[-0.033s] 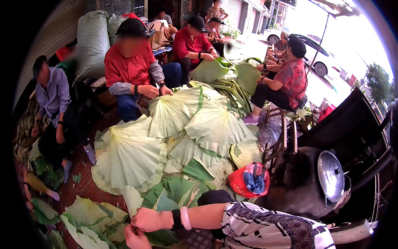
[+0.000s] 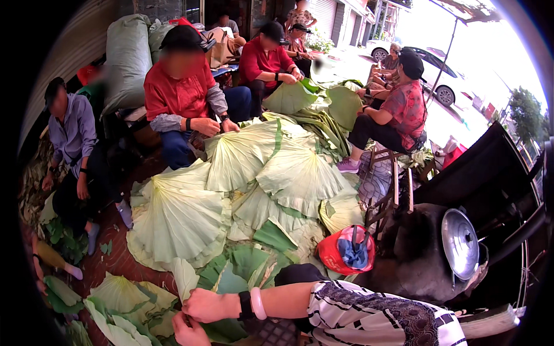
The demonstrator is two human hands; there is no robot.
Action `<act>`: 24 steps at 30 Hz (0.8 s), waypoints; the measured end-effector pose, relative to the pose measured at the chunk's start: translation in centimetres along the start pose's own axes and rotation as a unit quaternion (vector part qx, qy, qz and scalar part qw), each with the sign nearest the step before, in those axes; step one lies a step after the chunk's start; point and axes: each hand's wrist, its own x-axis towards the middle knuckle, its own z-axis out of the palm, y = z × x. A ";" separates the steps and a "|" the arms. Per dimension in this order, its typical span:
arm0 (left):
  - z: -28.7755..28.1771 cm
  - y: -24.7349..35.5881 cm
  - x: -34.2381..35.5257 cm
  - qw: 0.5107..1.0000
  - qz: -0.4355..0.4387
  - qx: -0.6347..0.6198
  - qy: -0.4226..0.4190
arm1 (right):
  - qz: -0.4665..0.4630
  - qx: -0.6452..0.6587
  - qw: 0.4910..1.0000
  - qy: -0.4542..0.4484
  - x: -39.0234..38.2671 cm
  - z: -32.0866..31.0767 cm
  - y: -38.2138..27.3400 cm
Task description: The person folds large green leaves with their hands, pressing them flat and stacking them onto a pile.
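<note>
My right hand, with a black band and a pale pink bangle at its wrist, is closed on a large pale green lotus leaf, whose edge stands up above the fingers. Just below it, my left hand has its fingers bent together against the same leaf's lower part. Exactly what its fingertips hold is hidden. Folded lotus leaves lie beside my hands on the left, and darker green ones lie beyond them.
Wide leaves cover the ground ahead. A red bucket with blue cloth stands near my right arm, beside a stove with a metal lid. Several seated people surround the leaves; one in red handles a leaf. A wooden stool stands at right.
</note>
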 end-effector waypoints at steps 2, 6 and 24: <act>0.5 0.8 0.0 1.000 0.006 -0.008 -0.011 | 0.016 -0.022 0.999 -0.018 -0.7 -0.8 0.2; 0.6 0.9 -0.1 0.998 0.009 0.020 -0.052 | 0.050 -0.069 0.995 -0.045 -0.5 -2.2 0.4; 0.4 -2.2 -0.3 0.997 0.034 -0.032 0.056 | 0.002 -0.130 0.991 -0.026 1.1 -2.1 -1.7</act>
